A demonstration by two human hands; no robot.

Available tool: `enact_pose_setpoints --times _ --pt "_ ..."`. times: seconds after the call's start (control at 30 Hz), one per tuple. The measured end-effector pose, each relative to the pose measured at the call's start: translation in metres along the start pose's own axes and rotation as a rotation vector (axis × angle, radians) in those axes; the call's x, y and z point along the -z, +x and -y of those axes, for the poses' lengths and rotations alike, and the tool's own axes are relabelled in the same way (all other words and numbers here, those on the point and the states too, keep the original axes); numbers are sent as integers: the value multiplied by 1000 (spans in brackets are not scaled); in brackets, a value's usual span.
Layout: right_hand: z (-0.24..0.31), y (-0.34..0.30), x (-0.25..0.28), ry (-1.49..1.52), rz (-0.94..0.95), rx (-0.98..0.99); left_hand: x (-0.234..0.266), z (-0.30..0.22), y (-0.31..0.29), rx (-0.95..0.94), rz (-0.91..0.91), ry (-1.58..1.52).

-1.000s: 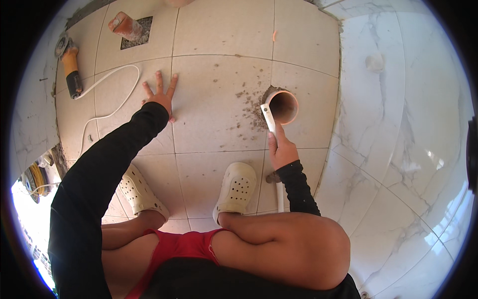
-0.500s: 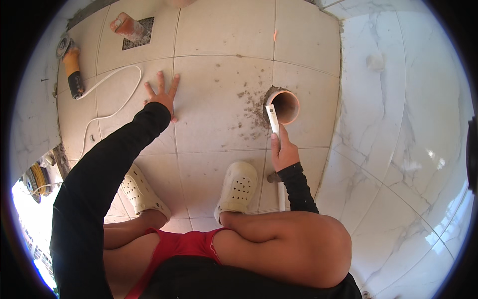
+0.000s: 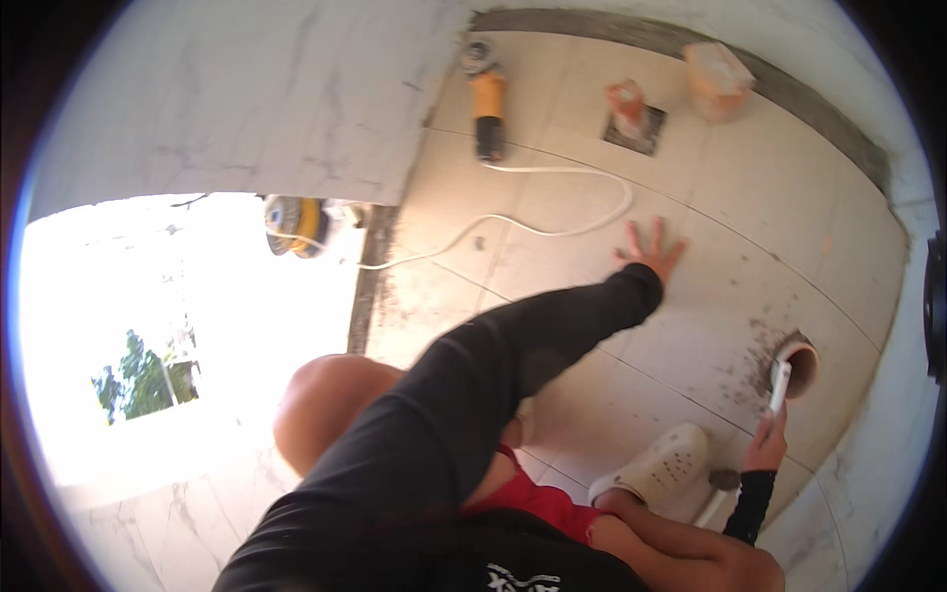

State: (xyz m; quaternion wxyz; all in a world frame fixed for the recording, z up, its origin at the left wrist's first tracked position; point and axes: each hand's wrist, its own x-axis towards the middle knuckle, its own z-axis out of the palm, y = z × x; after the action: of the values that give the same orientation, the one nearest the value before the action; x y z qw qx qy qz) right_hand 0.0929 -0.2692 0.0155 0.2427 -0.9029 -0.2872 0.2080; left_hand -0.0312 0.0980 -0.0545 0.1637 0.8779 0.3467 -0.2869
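My left hand (image 3: 651, 249) rests on the beige floor tiles with its fingers spread, holding nothing. At the lower right, my right hand (image 3: 766, 444) is closed around a slim, flat white tool (image 3: 779, 387); its exact kind cannot be made out. The tool's far end touches or overlaps the near left rim of an orange pipe (image 3: 807, 371) that opens upward through a hole in the floor. Dark crumbs and dust (image 3: 755, 360) lie on the tiles left of the pipe. The pipe's inner depth is in shadow.
An angle grinder (image 3: 487, 104) lies at the back, its white cord (image 3: 552, 233) running to a cable reel (image 3: 286, 227) by the bright doorway. Behind my left hand, an orange-wrapped stub (image 3: 627, 107) rises beside an orange block-like thing (image 3: 717, 81). A mallet-like tool (image 3: 724, 480) lies near my clog.
My view has swung left, bringing the doorway and reel into sight and shifting the pipe rightward. My left hand stays on the floor; my right still holds the white tool at the pipe.
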Motion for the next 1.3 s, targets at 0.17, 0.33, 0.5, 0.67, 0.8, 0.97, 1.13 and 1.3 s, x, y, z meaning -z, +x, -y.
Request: enact_pose_setpoints --times 0.17,0.33,0.5,0.67,0.8,0.97,1.13,1.3 --pt "-22 -36 -3 -48 21 -70 14 0 -6 11 90 -109" --pt "-19 -33 18 -46 73 -40 21 -4 -6 25 121 -132" --pt "-6 -24 6 -100 110 -101 19 -3 -10 33 100 -51" --pt "-9 -64 12 -83 -51 -155 21 0 -7 -1 195 168" --pt "-8 -92 15 98 -164 -409 20 -1 -6 25 169 149" --pt "-13 -80 -2 162 -261 -349 15 4 -3 2 145 178" --pt "-11 -64 -26 88 -246 -320 10 11 0 -81 128 225" --pt "5 -71 -38 70 -145 -244 7 14 1 -116 120 223"
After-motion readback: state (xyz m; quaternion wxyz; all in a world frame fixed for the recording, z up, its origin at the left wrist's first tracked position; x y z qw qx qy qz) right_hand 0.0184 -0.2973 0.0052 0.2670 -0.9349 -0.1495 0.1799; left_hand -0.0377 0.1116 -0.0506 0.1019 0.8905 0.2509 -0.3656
